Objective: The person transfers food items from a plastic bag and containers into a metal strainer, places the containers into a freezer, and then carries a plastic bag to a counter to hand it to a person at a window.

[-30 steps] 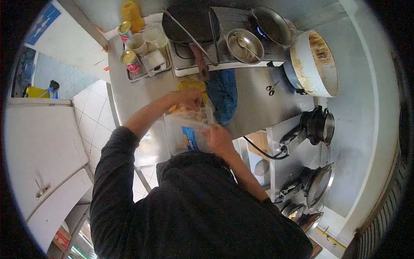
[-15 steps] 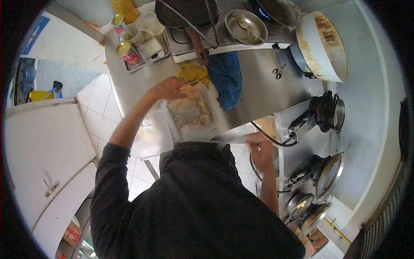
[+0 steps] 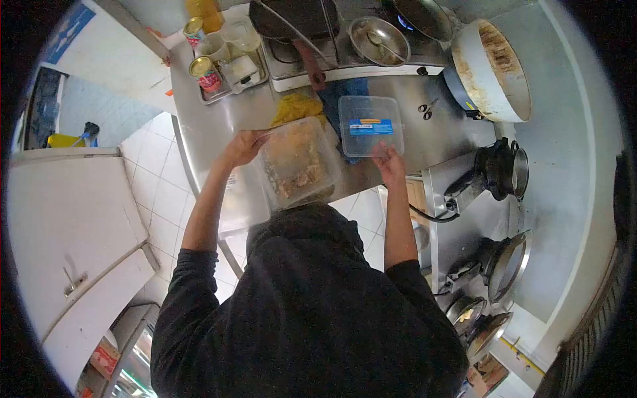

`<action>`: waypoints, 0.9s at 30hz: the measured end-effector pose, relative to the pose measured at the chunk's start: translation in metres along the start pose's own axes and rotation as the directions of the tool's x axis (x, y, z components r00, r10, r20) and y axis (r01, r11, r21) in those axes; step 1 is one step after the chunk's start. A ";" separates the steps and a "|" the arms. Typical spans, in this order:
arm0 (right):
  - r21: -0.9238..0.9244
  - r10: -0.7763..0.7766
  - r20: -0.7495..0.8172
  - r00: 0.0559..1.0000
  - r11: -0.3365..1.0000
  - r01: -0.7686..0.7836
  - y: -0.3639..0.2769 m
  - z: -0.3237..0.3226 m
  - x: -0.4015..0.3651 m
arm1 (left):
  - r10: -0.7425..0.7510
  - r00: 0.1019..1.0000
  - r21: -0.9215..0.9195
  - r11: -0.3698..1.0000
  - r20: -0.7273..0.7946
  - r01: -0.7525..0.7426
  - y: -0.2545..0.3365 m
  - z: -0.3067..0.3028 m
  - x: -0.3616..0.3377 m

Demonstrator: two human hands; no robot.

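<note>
My left hand grips the upper left corner of a clear plastic container, which holds pieces of food. Near the front edge of the steel counter, the container looks slightly blurred. My right hand pinches the lower edge of a clear square lid with a blue label, raised over a blue cloth. A yellow cloth lies just behind the container. To the left of the container is another clear plastic piece, flat on the counter.
Behind the counter stands a stove with a black pan, a metal bowl with a spoon and a lit burner. Scissors lie right of the lid, near a large pot. A tray with cans sits back left.
My right hand has moved up from the counter's front edge and now holds the labelled lid over the blue cloth. My left hand has shifted left and down to the container's corner.
</note>
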State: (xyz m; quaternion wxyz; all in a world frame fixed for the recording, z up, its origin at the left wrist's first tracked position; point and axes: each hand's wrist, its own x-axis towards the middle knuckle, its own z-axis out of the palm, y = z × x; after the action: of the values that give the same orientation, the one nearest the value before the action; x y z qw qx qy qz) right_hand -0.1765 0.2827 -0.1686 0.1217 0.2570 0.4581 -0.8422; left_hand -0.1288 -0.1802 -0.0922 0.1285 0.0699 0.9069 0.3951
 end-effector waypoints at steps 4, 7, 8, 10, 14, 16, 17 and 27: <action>0.067 0.082 -0.021 0.996 0.994 -0.080 0.033 0.010 0.029 | -0.021 1.000 -0.208 0.978 -0.014 0.017 -0.013 -0.027 -0.017; -0.026 0.185 -0.071 0.980 0.982 -0.187 0.039 0.017 0.034 | -0.290 0.944 -0.442 0.834 0.156 0.330 -0.010 -0.055 -0.041; -0.076 0.222 -0.096 0.970 0.970 -0.229 0.038 0.016 0.033 | -0.297 0.943 -0.470 0.818 0.151 0.333 0.000 -0.066 -0.050; -0.436 0.193 -0.235 0.953 0.855 -0.280 0.021 0.036 0.008 | -0.298 0.942 -0.521 0.785 0.155 0.334 0.030 -0.083 -0.069; -0.876 -0.019 -0.283 0.959 0.413 -0.250 0.001 0.039 -0.040 | -0.186 0.981 -0.554 0.811 0.059 0.188 0.046 -0.078 -0.088; -0.827 -0.029 -0.174 0.984 0.547 -0.130 0.006 0.039 -0.074 | -0.135 0.990 -0.527 0.840 0.035 0.133 0.048 -0.060 -0.092; -0.790 -0.046 -0.125 0.991 0.608 -0.071 0.012 0.038 -0.095 | -0.104 0.994 -0.514 0.851 0.030 0.104 0.051 -0.049 -0.093; -0.199 -0.084 0.113 0.990 0.974 0.106 0.066 0.019 -0.312 | 0.121 0.914 -0.412 0.909 0.387 0.055 0.190 0.073 -0.101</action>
State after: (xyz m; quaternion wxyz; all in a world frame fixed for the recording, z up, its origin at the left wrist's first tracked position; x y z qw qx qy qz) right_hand 0.1080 0.2211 -0.0365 0.1307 0.1768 0.5470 -0.8077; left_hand -0.0064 -0.0234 0.0181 0.3181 0.1368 0.7546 0.5574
